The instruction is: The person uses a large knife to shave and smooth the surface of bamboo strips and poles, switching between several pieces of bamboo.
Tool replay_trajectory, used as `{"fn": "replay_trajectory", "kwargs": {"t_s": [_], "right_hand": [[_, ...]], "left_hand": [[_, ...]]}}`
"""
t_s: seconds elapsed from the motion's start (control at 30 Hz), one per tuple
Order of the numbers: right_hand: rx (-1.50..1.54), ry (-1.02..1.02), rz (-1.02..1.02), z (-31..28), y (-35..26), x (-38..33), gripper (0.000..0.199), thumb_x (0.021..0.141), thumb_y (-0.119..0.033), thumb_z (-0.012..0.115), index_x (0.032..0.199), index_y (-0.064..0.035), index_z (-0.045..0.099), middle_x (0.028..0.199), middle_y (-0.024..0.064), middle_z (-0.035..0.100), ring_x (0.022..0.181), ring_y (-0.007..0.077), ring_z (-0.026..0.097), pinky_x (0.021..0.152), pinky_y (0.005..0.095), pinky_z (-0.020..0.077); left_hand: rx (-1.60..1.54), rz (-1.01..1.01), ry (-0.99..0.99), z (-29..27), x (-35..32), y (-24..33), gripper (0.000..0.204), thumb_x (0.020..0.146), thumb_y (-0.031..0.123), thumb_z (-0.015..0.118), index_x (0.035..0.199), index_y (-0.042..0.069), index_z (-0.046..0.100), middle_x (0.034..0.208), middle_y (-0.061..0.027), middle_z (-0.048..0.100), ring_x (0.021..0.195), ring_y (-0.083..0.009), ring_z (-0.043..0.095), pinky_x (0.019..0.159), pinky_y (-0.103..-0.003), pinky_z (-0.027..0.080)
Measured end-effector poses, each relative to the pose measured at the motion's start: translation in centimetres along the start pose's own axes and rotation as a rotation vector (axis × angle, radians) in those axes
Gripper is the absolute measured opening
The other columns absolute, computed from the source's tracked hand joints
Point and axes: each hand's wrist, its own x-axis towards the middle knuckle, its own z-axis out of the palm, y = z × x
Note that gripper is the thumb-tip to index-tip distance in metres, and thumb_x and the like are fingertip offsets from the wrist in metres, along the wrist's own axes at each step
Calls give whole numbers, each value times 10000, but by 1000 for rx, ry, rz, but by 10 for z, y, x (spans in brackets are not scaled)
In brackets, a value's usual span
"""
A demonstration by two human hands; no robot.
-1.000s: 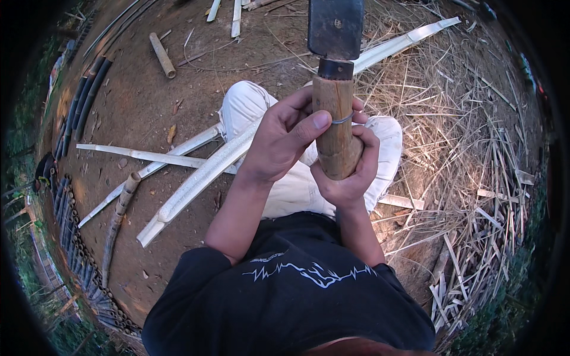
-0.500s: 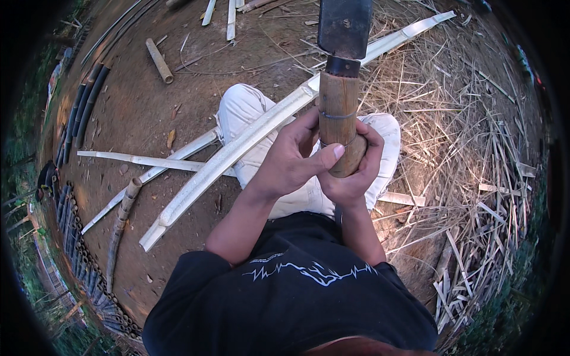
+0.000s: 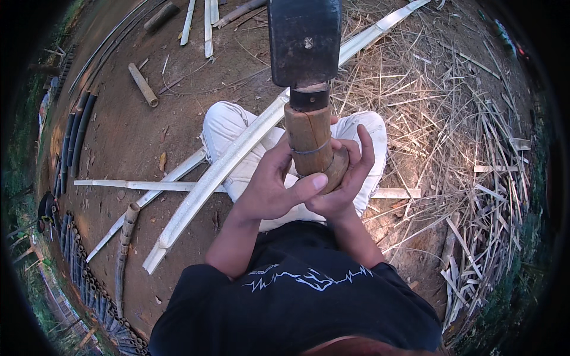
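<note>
I see both hands wrapped round the wooden handle (image 3: pixel 312 145) of a dark metal blade (image 3: pixel 304 38): left hand (image 3: pixel 274 188) gripping, right hand (image 3: pixel 347 181) grasping, above a long split bamboo strip (image 3: pixel 219 172).

thick brown wooden handle (image 3: pixel 312 142) with a thin wire band, cracked lengthwise | upright, raised toward the camera, its butt end down | topped by a dark, worn metal blade head (image 3: pixel 304 38) with one rivet, black collar between | long pale split bamboo strip (image 3: pixel 261 127) | lies diagonally across the lap, far end upper right, near end on bare earth
</note>
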Motion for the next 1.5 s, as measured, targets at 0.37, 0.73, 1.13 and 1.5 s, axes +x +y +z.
{"fn": "replay_trajectory", "kwargs": {"t_s": [0.37,0.73,1.13,1.5], "right_hand": [[-168,30,-38,-1,17,-11,918,697,-59,718,1490,77,276,1187,263,550,1001,337,625,858,400,513],[236,-233,725,-43,14,9,667,924,-229,606,1482,35,352,1265,217,589,1189,282,568,1027,395,434],[218,88,921,-90,55,-8,313,737,48,590,1037,-40,576,910,63,632,810,144,598,736,293,495],[-773,-431,413,-43,49,5,357,840,-299,726,1029,-37,574,878,141,683,777,370,674,674,460,526]], "left_hand": [[26,-52,111,21,-1,-34,163,926,109,639,1051,9,610,1281,-167,588,1106,-198,615,979,-372,479],[723,-135,296,42,-13,-78,275,853,150,714,1024,-41,616,877,-201,676,777,-356,687,717,-433,535],[1340,-78,174,-54,-22,-40,796,792,397,823,1326,-65,456,1368,-252,439,1277,-414,459,1079,-501,391],[929,-661,-46,-184,70,-144,564,719,380,835,1139,32,696,977,-191,732,933,-333,710,855,-435,551]]}}
